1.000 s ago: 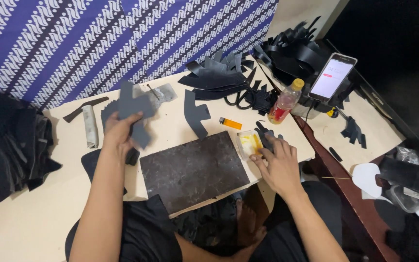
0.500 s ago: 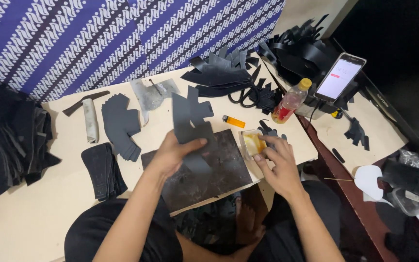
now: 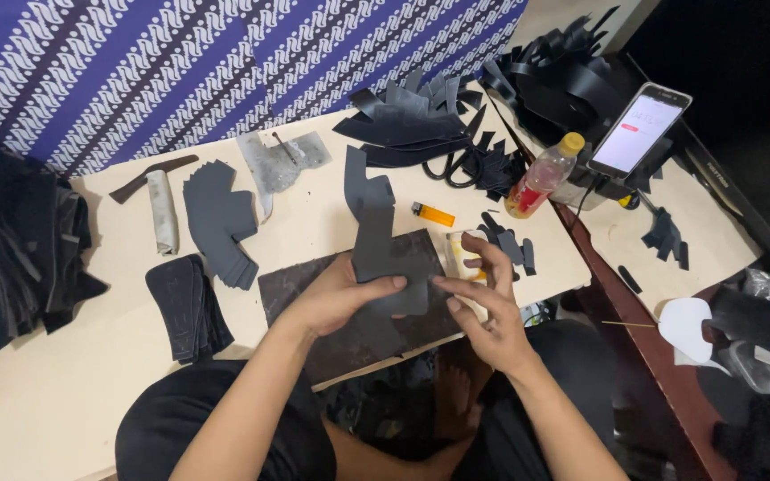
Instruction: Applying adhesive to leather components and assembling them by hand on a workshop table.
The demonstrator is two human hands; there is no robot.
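Left hand (image 3: 336,298) grips a dark cut leather piece (image 3: 383,258) over the dark board (image 3: 314,307); right hand (image 3: 483,307) (fingers loosely spread, holding nothing) reaches its edge, likely applying glue next.

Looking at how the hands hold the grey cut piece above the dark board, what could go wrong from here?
1. The small tray of yellow paste sits just behind the right hand; a knock might tip it or smear the grey cut piece.
2. The left hand pinches the piece at its lower part only, so it might bend or slip onto the dark board.
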